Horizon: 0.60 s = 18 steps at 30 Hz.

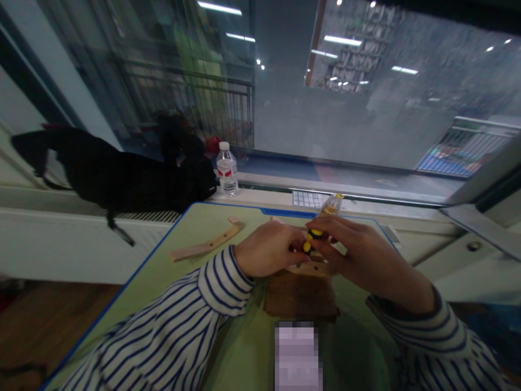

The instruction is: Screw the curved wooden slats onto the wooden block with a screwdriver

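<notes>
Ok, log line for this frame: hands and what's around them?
left hand: touching yellow-and-black tool | right hand: holding same tool | under hands: drilled wooden piece | rest: wooden strip, green mat, water bottle, black bag

Sleeves (171,326) navy-and-white striped; screwdriver handle (313,239) yellow and black; tabletop (163,277) pale green, blue-edged.

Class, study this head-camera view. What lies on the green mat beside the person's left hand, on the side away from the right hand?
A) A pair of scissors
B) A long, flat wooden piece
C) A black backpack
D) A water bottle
B. A long, flat wooden piece lies on the green mat, apart from the left hand and on its far side from the right hand.
</notes>
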Each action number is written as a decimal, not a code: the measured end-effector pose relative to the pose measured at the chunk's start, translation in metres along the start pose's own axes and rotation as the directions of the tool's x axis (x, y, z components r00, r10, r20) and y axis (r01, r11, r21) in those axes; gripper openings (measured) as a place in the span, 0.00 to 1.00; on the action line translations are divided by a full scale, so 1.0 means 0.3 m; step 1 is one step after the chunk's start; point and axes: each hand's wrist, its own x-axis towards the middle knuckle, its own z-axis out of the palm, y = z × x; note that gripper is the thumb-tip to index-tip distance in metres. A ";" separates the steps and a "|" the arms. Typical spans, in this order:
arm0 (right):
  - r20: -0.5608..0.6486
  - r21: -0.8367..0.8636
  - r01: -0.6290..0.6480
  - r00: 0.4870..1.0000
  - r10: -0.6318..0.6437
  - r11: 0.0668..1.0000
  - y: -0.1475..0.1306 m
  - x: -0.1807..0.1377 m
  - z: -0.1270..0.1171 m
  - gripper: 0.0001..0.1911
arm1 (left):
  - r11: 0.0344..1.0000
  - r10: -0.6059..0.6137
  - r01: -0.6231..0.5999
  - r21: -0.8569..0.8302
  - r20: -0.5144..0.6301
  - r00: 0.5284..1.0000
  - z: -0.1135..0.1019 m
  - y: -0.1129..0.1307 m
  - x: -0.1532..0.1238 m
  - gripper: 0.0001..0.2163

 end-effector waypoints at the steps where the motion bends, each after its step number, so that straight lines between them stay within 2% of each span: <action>1: 0.005 0.001 -0.006 1.000 0.006 1.000 -0.001 0.000 -0.002 0.12 | 1.000 0.005 -0.005 -0.003 0.001 1.000 -0.001 0.000 0.000 0.04; 12: 0.022 0.010 -0.023 0.999 0.023 1.000 -0.003 0.002 -0.003 0.08 | 0.998 0.056 -0.056 -0.005 0.047 0.997 -0.008 -0.013 -0.004 0.05; 18: 0.022 -0.001 -0.029 0.999 0.029 1.000 -0.006 0.001 -0.003 0.08 | 0.998 0.060 -0.060 -0.007 0.029 0.998 -0.002 -0.014 -0.002 0.05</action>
